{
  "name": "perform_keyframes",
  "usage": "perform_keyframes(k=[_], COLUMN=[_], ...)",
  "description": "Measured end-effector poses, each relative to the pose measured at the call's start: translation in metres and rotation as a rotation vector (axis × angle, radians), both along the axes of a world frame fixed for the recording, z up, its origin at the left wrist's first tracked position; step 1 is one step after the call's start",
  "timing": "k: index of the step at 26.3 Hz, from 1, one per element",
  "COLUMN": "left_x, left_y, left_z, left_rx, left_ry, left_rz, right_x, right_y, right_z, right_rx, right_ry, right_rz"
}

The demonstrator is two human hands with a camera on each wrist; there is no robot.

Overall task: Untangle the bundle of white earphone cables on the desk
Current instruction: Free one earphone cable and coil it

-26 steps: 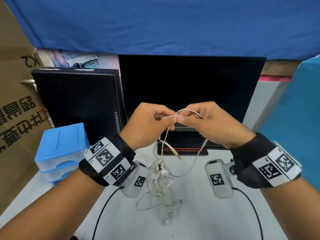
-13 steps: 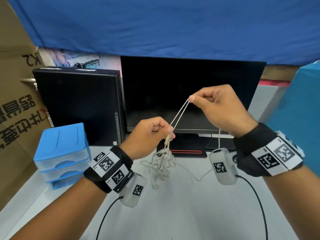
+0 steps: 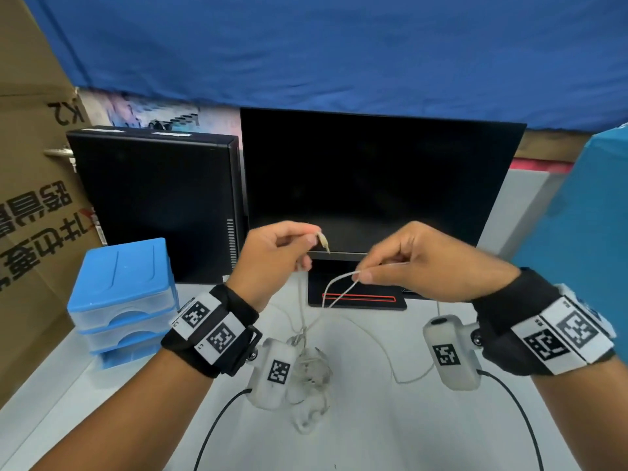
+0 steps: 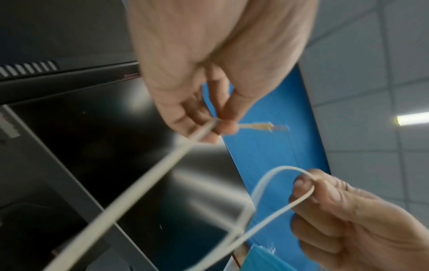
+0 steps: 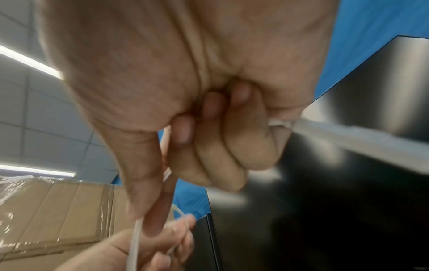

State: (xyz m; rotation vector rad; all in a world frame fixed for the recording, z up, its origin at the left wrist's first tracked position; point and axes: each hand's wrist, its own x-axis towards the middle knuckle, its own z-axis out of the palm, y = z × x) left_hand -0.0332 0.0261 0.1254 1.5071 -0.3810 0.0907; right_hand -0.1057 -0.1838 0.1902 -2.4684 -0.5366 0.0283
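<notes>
A tangled bundle of white earphone cables (image 3: 309, 375) lies on the white desk (image 3: 373, 430) between my wrists. My left hand (image 3: 307, 241) pinches the cable just behind its gold jack plug (image 3: 324, 242), raised in front of the monitor; the same pinch and plug (image 4: 262, 126) show in the left wrist view. My right hand (image 3: 362, 275) pinches a bent loop of cable (image 3: 339, 283), lower and to the right. That loop (image 4: 278, 183) curls over the right fingertips. Strands run from both hands down to the bundle.
A dark monitor (image 3: 373, 185) stands behind the hands, its base (image 3: 356, 297) on the desk. A black computer case (image 3: 156, 205) and a blue drawer box (image 3: 125, 294) sit at the left, with cardboard boxes (image 3: 30, 198) beyond. One loose cable strand (image 3: 401, 379) trails right.
My right hand has come down from its raised pull and now holds a slack loop. My left hand has risen, with the jack plug now sticking out of its pinch.
</notes>
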Motion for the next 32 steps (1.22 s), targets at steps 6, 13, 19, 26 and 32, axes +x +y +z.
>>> perform_keyframes(k=[6,13,19,26,32], left_x=[0.024,-0.019,-0.019,-0.016,-0.016], left_y=[0.010,-0.028,-0.033,-0.033,-0.034], left_z=[-0.033,-0.012,-0.017,-0.020,-0.023], left_rx=[0.116,-0.055,-0.082,-0.044,-0.032], left_ry=[0.192,-0.107,-0.079,-0.066,-0.016], left_rz=[0.324,0.029,-0.070,-0.191,-0.345], right_x=[-0.003,0.019,0.020,0.024,0.024], right_y=[-0.006,0.003,0.009,0.011,0.014], right_z=[0.027,0.044,0.037,0.032,0.028], right_rx=[0.430,0.403,0.361,0.429,0.400], right_ry=[-0.282,-0.497,-0.624,-0.674,-0.476], right_rz=[-0.101,-0.211,-0.239,-0.245,-0.233])
